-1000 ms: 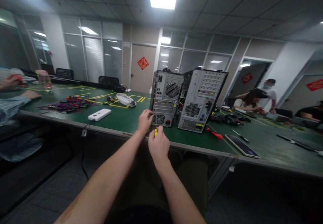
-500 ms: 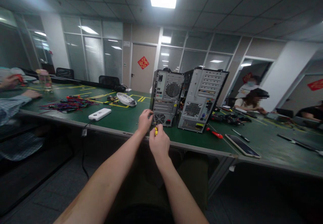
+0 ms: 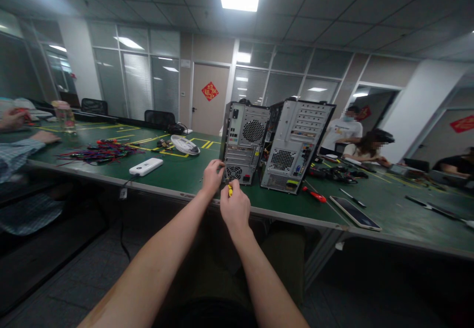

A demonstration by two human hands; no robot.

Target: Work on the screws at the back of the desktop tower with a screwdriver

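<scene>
My right hand [image 3: 236,203] is closed around a screwdriver [image 3: 230,190] with a yellow handle. Its thin shaft points up and away, toward the lower left corner of a computer case [image 3: 242,143] standing upright with its rear panel facing me. My left hand [image 3: 214,176] is at that same corner, fingers pinched together close to the shaft; what they grip is too small to tell. The screwdriver's tip is hidden near the fingers. A second computer case [image 3: 292,143] stands just to the right, its back also turned toward me.
On the green table [image 3: 177,180] lie a white power bank-like block [image 3: 146,166], a pile of coloured wires [image 3: 99,151] and a white oval shell [image 3: 185,145]. Rightward are a red-handled tool [image 3: 314,195], a phone [image 3: 354,213] and black cables [image 3: 338,173]. Other people sit at both sides.
My right hand and the screwdriver have shifted very slightly; my left hand stays at the case corner. In the back right, a standing person in white has moved left and come into fuller view.
</scene>
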